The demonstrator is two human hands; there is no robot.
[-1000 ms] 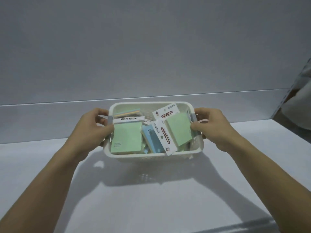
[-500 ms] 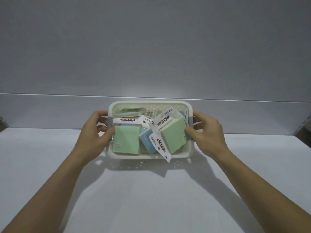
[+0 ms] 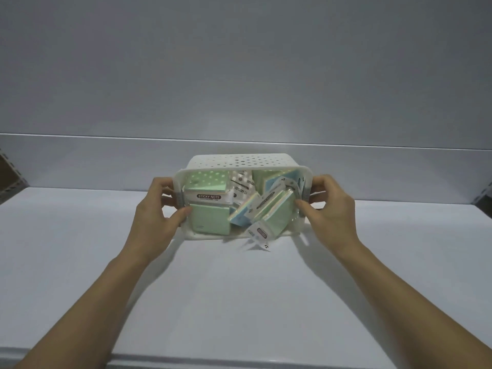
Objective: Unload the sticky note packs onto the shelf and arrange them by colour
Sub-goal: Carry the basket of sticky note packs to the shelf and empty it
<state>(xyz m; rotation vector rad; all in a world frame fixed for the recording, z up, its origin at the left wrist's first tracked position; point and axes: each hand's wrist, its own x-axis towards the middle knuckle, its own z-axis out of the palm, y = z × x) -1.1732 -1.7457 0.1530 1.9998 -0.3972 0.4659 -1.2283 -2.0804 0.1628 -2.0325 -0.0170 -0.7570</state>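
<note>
The left hand (image 3: pixel 157 217) and right hand (image 3: pixel 328 209) each gripped 1 end of the white basket (image 3: pixel 239 162), tipped toward the person above the shelf (image 3: pixel 239 302). Green and blue sticky note packs (image 3: pixel 210 217) crowded inside, 1 pack (image 3: pixel 259 234) slipping over the near rim.

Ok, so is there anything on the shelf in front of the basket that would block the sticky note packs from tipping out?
Nothing visible. The white basket is tipped with its open top facing the person, held at both ends by the left hand and right hand. The shelf surface below it is bare, and one sticky note pack already hangs over the lower rim.
</note>
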